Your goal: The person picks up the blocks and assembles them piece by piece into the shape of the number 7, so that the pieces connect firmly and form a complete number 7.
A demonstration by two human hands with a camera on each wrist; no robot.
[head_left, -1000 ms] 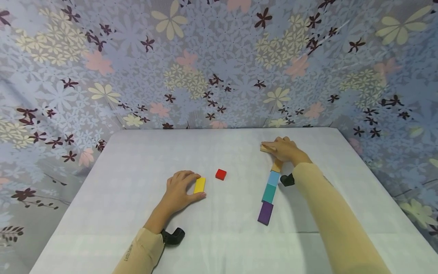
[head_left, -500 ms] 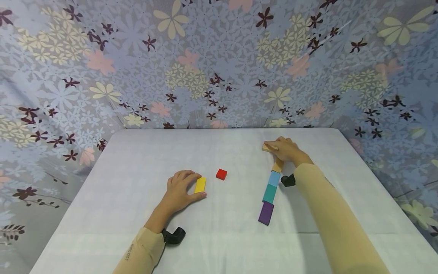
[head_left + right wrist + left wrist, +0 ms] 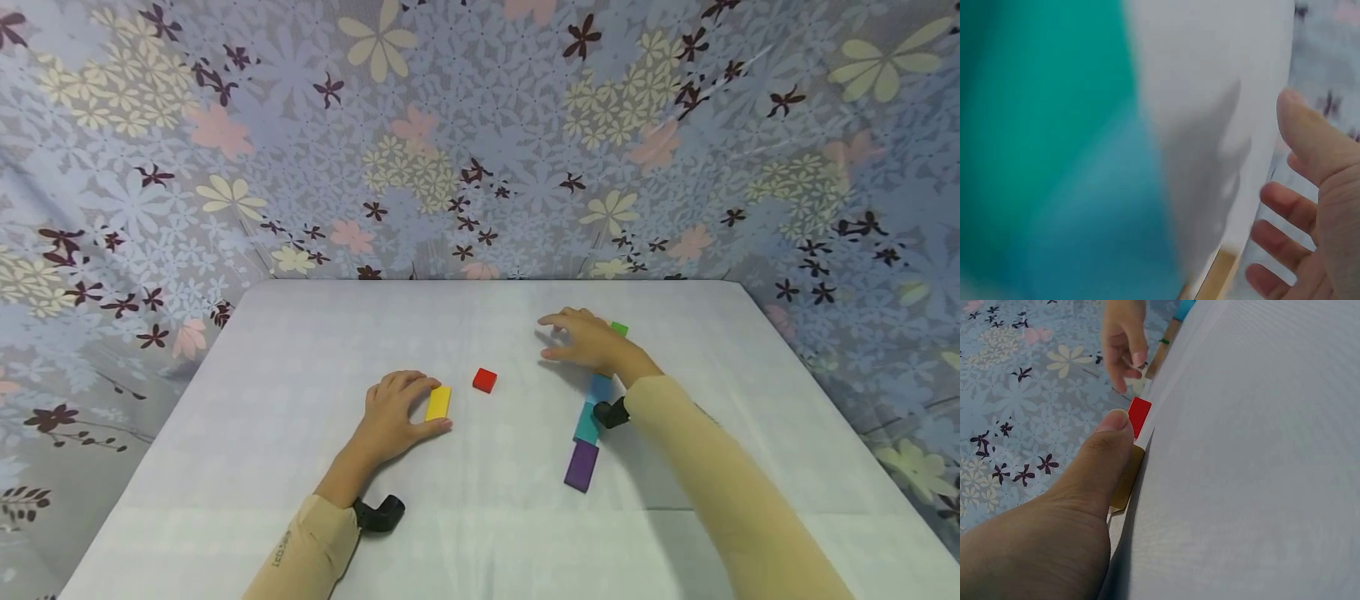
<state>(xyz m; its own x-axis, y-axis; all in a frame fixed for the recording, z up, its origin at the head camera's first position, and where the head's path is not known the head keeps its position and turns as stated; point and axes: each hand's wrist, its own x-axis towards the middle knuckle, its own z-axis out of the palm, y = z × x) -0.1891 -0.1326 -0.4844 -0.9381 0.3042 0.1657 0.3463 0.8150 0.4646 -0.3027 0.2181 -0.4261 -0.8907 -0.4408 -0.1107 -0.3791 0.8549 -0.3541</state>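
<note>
My left hand (image 3: 395, 417) is at a yellow block (image 3: 438, 403) lying flat on the white table. Its fingertips meet the block's far end and its thumb the near end. In the left wrist view the thumb partly covers that block. My right hand (image 3: 588, 340) hovers over the far right of the table, fingers spread, holding nothing. Beneath its wrist runs a row of blocks: blue (image 3: 600, 387), teal (image 3: 587, 423) and purple (image 3: 581, 466). A green block (image 3: 619, 328) shows past the hand. A wooden block (image 3: 1217, 275) appears in the right wrist view.
A small red block (image 3: 484, 381) lies between the hands, to the right of the yellow one. The white-covered table (image 3: 480, 517) ends at the back against a flowered cloth (image 3: 480, 150). Black wrist mounts (image 3: 380, 514) stick out from both sleeves.
My right hand has let go of the wooden block and moved left, fingers spreading. The green block has come into sight, while the orange one is now hidden. The left hand stays put.
</note>
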